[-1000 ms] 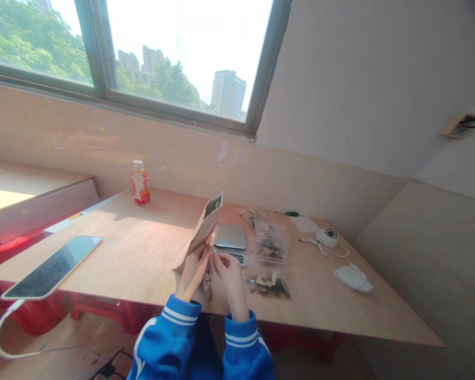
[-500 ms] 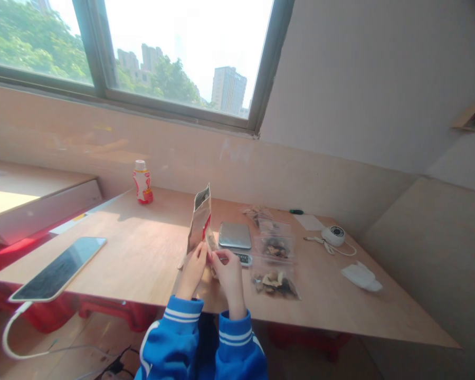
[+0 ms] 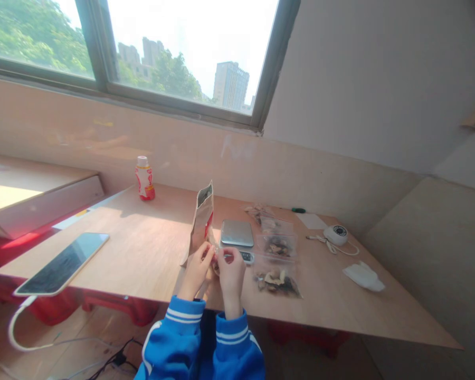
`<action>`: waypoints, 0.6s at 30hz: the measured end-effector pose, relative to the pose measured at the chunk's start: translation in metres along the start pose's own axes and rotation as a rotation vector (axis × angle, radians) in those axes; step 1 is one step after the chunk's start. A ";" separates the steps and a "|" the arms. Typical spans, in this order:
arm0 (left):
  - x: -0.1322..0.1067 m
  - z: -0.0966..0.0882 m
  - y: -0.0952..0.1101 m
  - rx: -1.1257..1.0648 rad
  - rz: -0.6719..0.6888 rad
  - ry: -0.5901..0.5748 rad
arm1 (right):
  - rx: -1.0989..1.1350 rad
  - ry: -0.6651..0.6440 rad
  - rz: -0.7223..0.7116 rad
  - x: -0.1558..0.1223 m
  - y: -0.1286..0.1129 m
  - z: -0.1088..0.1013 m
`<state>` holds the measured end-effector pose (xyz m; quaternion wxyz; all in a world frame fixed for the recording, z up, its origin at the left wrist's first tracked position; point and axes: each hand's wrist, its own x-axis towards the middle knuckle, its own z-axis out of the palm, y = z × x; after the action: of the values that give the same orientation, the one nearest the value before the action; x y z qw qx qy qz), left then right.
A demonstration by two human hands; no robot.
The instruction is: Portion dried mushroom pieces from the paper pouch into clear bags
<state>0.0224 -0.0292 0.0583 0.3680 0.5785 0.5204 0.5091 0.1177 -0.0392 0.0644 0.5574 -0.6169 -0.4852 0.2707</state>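
Left hand [image 3: 196,272] pinching the lower edge of an upright kraft paper pouch [image 3: 203,224]; right hand [image 3: 231,274] closed in a pinch beside it, its contents hidden. Pouch held over a wooden table [image 3: 142,248], just left of a digital scale [image 3: 236,233] and plastic bags of dried pieces [image 3: 277,282].

Just below the table's near edge [image 3: 324,328], the person wears a bright blue track jacket, its left sleeve [image 3: 178,340] and right sleeve [image 3: 237,351] each ringed by paired white stripes [image 3: 233,335] near the cuff. White piping [image 3: 147,349] edges the sleeves, a dark garment [image 3: 208,338] shows between them, and the left hand [image 3: 196,272] and right hand [image 3: 231,277] are bare.
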 end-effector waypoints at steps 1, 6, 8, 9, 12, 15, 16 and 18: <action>-0.001 0.002 0.002 0.000 0.013 0.005 | -0.004 0.023 0.003 -0.001 -0.001 0.000; -0.004 0.009 0.008 0.040 0.069 0.061 | -0.021 0.098 -0.005 -0.003 -0.004 0.002; -0.005 0.008 0.008 0.054 0.062 0.080 | -0.039 0.148 -0.001 -0.001 0.001 -0.001; -0.005 0.007 0.007 0.066 0.051 0.098 | -0.052 0.187 0.007 0.001 0.005 -0.004; -0.006 0.002 0.007 0.095 -0.012 0.150 | -0.067 0.318 0.034 0.010 0.019 -0.019; -0.007 0.001 0.008 0.020 -0.067 0.133 | 0.029 0.307 0.056 0.019 0.028 -0.033; -0.007 0.002 0.007 -0.031 -0.082 0.122 | 0.077 0.271 0.063 0.020 0.029 -0.034; -0.007 0.005 0.001 -0.151 -0.141 0.136 | 0.154 0.192 0.054 0.021 0.026 -0.034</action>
<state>0.0285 -0.0359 0.0571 0.4092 0.4753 0.5439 0.5576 0.1629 -0.0321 0.0519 0.6397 -0.6080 -0.3907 0.2617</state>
